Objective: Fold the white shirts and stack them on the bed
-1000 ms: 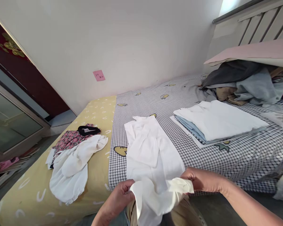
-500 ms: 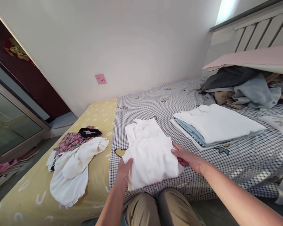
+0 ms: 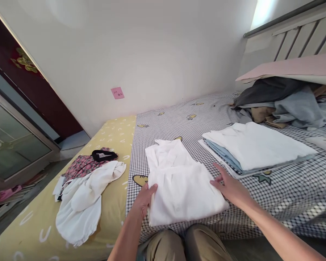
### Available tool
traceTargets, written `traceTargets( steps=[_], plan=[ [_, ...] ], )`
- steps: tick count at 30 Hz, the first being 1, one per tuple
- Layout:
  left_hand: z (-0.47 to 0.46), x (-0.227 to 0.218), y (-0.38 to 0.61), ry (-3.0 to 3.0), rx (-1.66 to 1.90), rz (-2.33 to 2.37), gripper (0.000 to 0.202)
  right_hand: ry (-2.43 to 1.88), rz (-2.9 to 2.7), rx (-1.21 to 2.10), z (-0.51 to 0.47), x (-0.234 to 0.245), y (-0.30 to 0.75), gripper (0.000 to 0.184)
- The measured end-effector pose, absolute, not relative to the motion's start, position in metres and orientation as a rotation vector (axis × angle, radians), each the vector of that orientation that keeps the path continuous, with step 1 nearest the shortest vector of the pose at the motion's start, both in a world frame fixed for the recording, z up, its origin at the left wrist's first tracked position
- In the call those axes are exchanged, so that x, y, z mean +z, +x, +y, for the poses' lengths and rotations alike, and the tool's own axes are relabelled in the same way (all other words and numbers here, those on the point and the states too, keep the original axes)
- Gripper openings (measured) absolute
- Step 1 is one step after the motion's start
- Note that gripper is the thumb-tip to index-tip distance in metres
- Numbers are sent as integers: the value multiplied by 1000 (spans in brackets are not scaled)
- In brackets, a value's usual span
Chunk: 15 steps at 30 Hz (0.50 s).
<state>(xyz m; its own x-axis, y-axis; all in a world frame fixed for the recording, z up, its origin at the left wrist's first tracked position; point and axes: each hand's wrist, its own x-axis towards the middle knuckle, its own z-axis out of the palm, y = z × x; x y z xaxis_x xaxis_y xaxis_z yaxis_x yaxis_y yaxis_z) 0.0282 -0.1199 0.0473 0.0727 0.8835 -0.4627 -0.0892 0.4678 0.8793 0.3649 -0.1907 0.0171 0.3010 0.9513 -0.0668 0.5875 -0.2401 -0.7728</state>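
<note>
A white garment [image 3: 179, 185] lies folded on the checked bedsheet [image 3: 274, 188] right in front of my knees. My left hand [image 3: 145, 197] rests at its left edge, thumb on top of the cloth, fingers partly under the fold. My right hand [image 3: 228, 185] lies flat at its right edge, fingers stretched out and holding nothing. Just right of that hand is a stack of folded clothes [image 3: 255, 148], white on top and light blue below.
A loose white garment [image 3: 84, 195] and a floral pink one [image 3: 81, 166] with a black collar lie on the yellow sheet [image 3: 116, 134] at left. An unfolded heap of grey, blue and tan clothes [image 3: 285, 99] sits at back right. A pink note [image 3: 117, 92] sticks to the wall.
One second ago both hands held the garment's lower end up off the bed. They folded it over onto the upper part, and now press along the sides of the folded garment.
</note>
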Motion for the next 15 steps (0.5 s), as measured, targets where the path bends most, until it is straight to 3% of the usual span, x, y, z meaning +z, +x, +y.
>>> traceTargets(
  steps=[4,8,15],
  plan=[
    [-118,48,29,793,872,1310,30,-1865,-1538,368,-178,27,345,60],
    [-120,43,27,784,911,1357,28,-1789,-1825,338,-169,16,307,52],
    [-119,40,24,858,1003,1401,28,-2053,-1585,226,-154,11,308,68]
  ],
)
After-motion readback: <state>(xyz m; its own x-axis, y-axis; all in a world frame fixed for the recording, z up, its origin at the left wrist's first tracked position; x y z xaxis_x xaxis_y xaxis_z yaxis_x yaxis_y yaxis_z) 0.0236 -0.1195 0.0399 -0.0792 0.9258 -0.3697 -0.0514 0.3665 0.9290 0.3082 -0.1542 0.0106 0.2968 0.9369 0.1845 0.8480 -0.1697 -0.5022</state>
